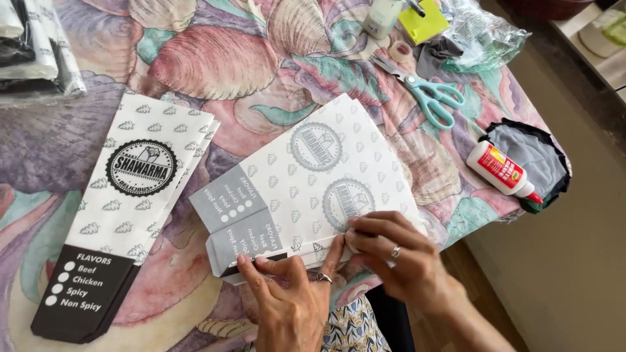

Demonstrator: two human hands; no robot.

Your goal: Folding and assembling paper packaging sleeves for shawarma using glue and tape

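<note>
On the patterned surface [261, 58]: left hand [293, 300] and right hand [398, 254] close together, fingertips pinching thin white paper bag [313, 176] at folded edge; wrists cut off.

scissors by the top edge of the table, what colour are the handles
The scissors have light teal handles, seen clearly in the head view.

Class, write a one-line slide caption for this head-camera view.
Both hands, left hand and right hand, press a fold into a printed paper bag.
</note>
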